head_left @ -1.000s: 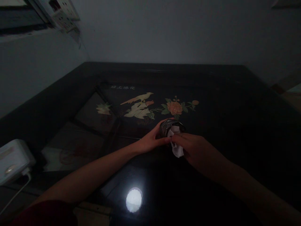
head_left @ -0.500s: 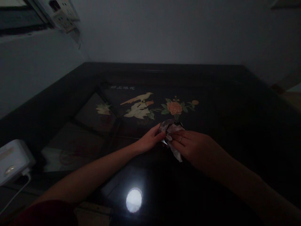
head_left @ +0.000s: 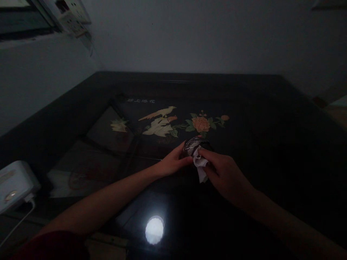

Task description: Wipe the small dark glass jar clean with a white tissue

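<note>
My left hand [head_left: 175,161] is closed round the left side of a small shiny, rounded object [head_left: 191,144], glass-like and dark in this dim light. Its exact kind cannot be made out. A crumpled white tissue [head_left: 200,167] is pinched in my right hand [head_left: 225,172], with fingers bent at the object's near right side. The tissue lies against the object and its loose end hangs down. Both hands are over the glossy black table [head_left: 260,119], near its inlaid birds and flowers. My right fingertips are partly hidden by the tissue.
At the left edge stands a white box-shaped device [head_left: 16,186] with a white cable [head_left: 20,222]. A bright round lamp reflection shows on the tabletop's near part. Power sockets [head_left: 73,23] are on the wall at the upper left, beside a window [head_left: 24,21].
My right hand has turned and its fingers have curled more at the object's near side. The tissue is bunched more tightly and uncovers more of the object. My left hand stays nearly in place.
</note>
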`<state>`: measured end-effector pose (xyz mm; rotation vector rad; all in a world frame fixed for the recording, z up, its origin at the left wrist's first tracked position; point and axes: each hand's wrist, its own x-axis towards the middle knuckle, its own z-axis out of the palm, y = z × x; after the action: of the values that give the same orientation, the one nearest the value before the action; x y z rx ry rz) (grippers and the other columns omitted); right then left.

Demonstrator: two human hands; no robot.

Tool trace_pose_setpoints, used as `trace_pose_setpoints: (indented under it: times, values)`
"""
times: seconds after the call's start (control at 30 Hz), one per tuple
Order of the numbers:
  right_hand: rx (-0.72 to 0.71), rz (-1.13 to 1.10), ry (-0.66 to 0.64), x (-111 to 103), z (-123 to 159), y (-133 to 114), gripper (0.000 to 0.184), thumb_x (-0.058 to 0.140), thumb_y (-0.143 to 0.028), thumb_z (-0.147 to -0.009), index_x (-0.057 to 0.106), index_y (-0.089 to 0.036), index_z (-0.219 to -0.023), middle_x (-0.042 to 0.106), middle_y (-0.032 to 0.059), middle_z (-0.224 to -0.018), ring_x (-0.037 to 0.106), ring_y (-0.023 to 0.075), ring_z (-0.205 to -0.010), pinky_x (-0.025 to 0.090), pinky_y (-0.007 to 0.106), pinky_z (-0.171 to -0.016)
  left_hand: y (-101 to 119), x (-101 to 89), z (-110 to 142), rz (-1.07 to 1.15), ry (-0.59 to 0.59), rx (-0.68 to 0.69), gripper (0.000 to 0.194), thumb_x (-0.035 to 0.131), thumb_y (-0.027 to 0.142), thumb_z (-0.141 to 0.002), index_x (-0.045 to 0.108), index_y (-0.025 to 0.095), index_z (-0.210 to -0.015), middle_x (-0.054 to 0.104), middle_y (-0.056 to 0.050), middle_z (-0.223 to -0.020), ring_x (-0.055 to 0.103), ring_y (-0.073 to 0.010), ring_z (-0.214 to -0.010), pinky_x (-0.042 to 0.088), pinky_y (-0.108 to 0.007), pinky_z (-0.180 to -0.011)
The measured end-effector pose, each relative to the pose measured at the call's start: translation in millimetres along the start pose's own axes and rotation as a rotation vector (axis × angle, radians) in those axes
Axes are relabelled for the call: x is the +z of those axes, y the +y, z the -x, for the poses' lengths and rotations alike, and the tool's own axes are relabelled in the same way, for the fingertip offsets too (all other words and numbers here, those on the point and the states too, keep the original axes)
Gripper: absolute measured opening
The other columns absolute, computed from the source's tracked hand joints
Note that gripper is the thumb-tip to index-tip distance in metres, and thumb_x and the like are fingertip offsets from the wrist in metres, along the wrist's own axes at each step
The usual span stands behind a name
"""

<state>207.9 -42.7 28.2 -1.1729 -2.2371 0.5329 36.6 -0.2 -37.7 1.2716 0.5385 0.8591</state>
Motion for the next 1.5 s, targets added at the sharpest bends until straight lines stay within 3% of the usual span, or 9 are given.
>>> trace_pose_setpoints:
  times: [0.13, 0.27, 0.47, 0.67, 0.83, 1.07, 1.2, 1.5]
  values:
    - [-0.001, 0.09, -0.101, -1, 1, -1, 0.029, 0.048, 0.002, -0.078, 0.064, -0.015, -0.096, 0.074, 0.0065, -0.087, 0.07, 0.0184, -0.077, 0.051, 0.025, -0.067, -1, 0.4, 0, 0.006, -0.007, 0.008, 0.078, 0.068, 0.053, -0.075, 0.042, 0.02, -0.141, 0.05, -0.013, -0.141, 0.043, -0.0314, -0.131, 0.031, -0.04, -0.11]
    - [-0.128, 0.282, -0.205, -5, 1, -1, 0.029, 0.048, 0.001, -0.081, 0.065, -0.014, -0.1, 0.073, 0.0075, -0.088, 0.069, 0.0183, -0.074, 0.05, 0.026, -0.063, -6, 0.0, 2, 0.049, 0.031, -0.014, 0.075, 0.067, 0.056, -0.075, 0.046, 0.02, -0.138, 0.049, -0.012, -0.142, 0.041, -0.0305, -0.133, 0.03, -0.039, -0.111]
    - [-0.354, 0.548, -0.225, -11, 1, -1, 0.021, 0.055, -0.002, -0.081, 0.068, -0.014, -0.091, 0.073, 0.0099, -0.085, 0.067, 0.0207, -0.074, 0.051, 0.03, -0.065, -11, -0.6, 4, 0.059, 0.044, -0.081, 0.08, 0.066, 0.06, -0.073, 0.044, 0.02, -0.139, 0.054, -0.012, -0.136, 0.049, -0.0304, -0.125, 0.035, -0.04, -0.106]
    - [-0.452, 0.637, -0.184, -11, 0, 2, 0.019, 0.055, -0.003, -0.082, 0.07, -0.011, -0.092, 0.074, 0.0147, -0.092, 0.068, 0.0253, -0.082, 0.054, 0.036, -0.074, -17, -4.4, 2, -0.005, 0.072, -0.054, 0.073, 0.064, 0.061, -0.074, 0.051, 0.019, -0.132, 0.059, -0.012, -0.128, 0.051, -0.03, -0.121, 0.035, -0.04, -0.105]
    - [-0.401, 0.589, -0.212, -11, 0, 0, 0.021, 0.054, -0.002, -0.081, 0.069, -0.012, -0.092, 0.074, 0.0125, -0.088, 0.069, 0.0229, -0.077, 0.055, 0.033, -0.07, -15, -2.8, 2, 0.032, 0.099, -0.063, 0.071, 0.064, 0.062, -0.073, 0.054, 0.016, -0.126, 0.059, -0.013, -0.126, 0.05, -0.0295, -0.12, 0.035, -0.04, -0.104]
    - [-0.192, 0.338, -0.197, -5, 3, -1, 0.037, 0.042, 0.002, -0.082, 0.061, -0.009, -0.111, 0.073, 0.0121, -0.094, 0.07, 0.0203, -0.08, 0.056, 0.03, -0.069, -6, 0.4, 3, 0.048, 0.096, -0.108, 0.075, 0.065, 0.066, -0.069, 0.055, 0.015, -0.123, 0.061, -0.012, -0.121, 0.052, -0.0303, -0.117, 0.037, -0.04, -0.101]
    - [-0.11, 0.191, -0.193, -4, 3, 0, 0.036, 0.043, 0.0, -0.083, 0.06, -0.01, -0.112, 0.073, 0.0122, -0.098, 0.071, 0.02, -0.084, 0.056, 0.03, -0.073, -7, -1.2, 2, 0.009, 0.116, -0.086, 0.073, 0.066, 0.066, -0.068, 0.059, 0.015, -0.12, 0.06, -0.012, -0.123, 0.05, -0.0305, -0.12, 0.035, -0.04, -0.104]
    - [-0.133, 0.27, -0.256, -9, 2, -4, 0.035, 0.044, 0.002, -0.082, 0.064, -0.014, -0.106, 0.073, 0.0098, -0.095, 0.07, 0.0196, -0.082, 0.055, 0.03, -0.071, -5, 1.5, 4, 0.05, 0.101, -0.116, 0.081, 0.066, 0.067, -0.068, 0.052, 0.015, -0.128, 0.057, -0.014, -0.127, 0.047, -0.0314, -0.124, 0.033, -0.041, -0.106]
